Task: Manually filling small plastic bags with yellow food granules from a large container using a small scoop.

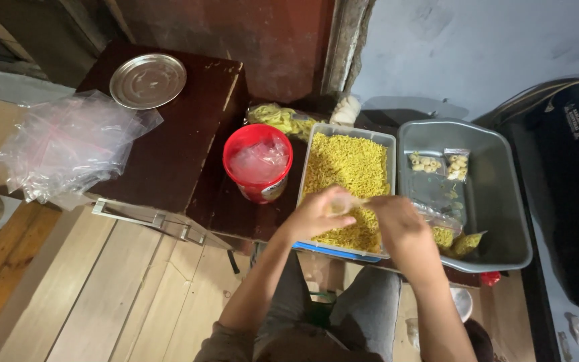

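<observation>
I look down and see my two hands over a long grey tray full of yellow snack bits (pixel 348 167). My left hand (pixel 319 213) has its fingers pinched on a small clear plastic bag (pixel 344 203). The bag sits just above the yellow bits, near the front end of the tray. My right hand (pixel 397 221) is right beside it and touches the same small bag. Its fingers are curled, but I cannot tell how hard they squeeze. The two hands almost meet over the tray.

To the right, just beside the tray, there is a big grey plastic tub (pixel 497 194). Inside it, at the back, lie two small packed bags of pale round snacks (pixel 440 163). At the front of the tub lie small bags filled with yellow bits (pixel 459 241).

To the left of the tray stands a round red tub with clear plastic bags stuffed in it (pixel 258 163). Behind it lies a clear bag of yellow snacks (pixel 281 118). All of this rests on a dark brown wooden worktop (pixel 182 147). A round shiny metal lid (pixel 147 81) lies at the far left of the worktop. A heap of empty clear plastic bags (pixel 68 144) hangs over its left edge.
</observation>
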